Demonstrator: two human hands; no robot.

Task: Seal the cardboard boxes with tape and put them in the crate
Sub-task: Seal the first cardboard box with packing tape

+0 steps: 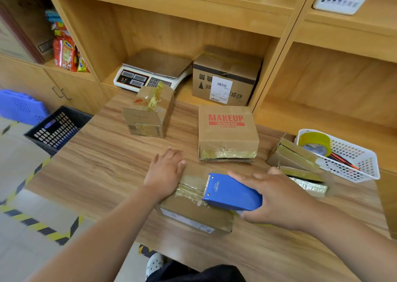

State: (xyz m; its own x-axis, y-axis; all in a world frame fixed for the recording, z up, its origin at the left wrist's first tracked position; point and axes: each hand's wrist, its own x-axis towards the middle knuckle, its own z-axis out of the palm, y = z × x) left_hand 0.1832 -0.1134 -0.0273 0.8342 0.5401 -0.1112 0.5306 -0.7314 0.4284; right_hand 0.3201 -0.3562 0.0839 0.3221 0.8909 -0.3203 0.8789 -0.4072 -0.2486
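- While the right hand grips the blue dispenser, fingers over its top and thumb on the near side, the dispenser sits on top of the flat box.
- Left hand lies flat, fingers straight, holding nothing; it presses the far left end of the flat box.
- Tape runs along the box top between the left hand and the dispenser's front edge; it looks wrinkled.
- Flat box lies on the table near its front edge, directly under both hands.
- MAKEUP box stands just behind the hands, with yellowish tape along its lower front edge.
- Small box stands further left and back, with tape across its top.
- Cardboard pieces with tape strips lie right of the right hand, against the white basket.
- Tape roll stands in the basket's left end, beside red and black pens or tools, too small to tell which.
- Labelled box and scale sit side by side in the shelf niche behind the table.
- Black crate stands on the floor just left of the table; no box shows in the part of it in view.
- Blue crate is beyond it, further left.
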